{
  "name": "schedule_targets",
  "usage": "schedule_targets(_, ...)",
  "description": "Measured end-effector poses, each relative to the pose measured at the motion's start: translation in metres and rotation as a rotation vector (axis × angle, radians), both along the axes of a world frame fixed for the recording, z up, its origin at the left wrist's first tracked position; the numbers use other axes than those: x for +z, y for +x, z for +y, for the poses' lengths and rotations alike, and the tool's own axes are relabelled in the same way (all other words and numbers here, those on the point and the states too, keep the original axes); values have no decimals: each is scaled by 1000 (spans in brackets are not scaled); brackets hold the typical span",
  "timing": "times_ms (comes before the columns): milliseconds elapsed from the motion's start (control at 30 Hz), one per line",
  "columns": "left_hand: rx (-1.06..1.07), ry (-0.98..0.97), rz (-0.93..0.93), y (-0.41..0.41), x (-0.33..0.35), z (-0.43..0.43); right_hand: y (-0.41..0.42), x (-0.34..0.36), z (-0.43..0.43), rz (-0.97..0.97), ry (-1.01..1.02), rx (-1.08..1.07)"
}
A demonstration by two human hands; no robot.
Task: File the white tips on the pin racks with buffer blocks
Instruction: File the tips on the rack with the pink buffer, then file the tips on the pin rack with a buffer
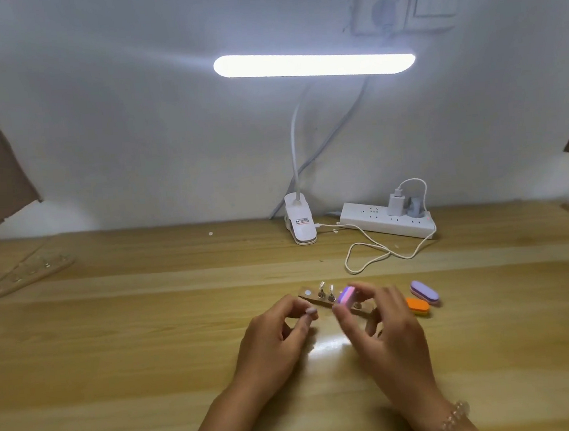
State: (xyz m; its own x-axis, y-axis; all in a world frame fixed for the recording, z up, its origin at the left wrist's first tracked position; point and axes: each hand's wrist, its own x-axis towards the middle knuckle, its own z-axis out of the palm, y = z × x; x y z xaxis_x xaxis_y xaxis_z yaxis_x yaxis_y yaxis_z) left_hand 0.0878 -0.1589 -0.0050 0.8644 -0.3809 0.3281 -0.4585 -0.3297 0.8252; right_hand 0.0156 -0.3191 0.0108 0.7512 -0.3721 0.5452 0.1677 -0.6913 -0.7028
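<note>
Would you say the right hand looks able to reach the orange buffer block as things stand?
Probably yes: the orange buffer block lies just beside the right hand, with nothing between them. That hand pinches a pink buffer block, though, so it is not free.

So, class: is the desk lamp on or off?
On: the desk lamp bar glows bright white, with its glare on the table.
</note>
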Motion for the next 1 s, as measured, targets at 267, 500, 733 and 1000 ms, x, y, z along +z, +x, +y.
schedule_targets(267, 231, -55, 19, 24, 10, -7, 7, 4, -23, 20, 508, -61)
schedule_targets(500, 268, 183, 20, 48, 15, -37, 12, -3, -25, 109, 460, -61)
schedule_targets(733, 284, 256, -37, 52, 0, -35, 15, -7, -27, 169, 353, -73)
schedule_targets(1000, 278, 369, -162, 45, 1, -39, 13, -1, -26, 208, 326, -111)
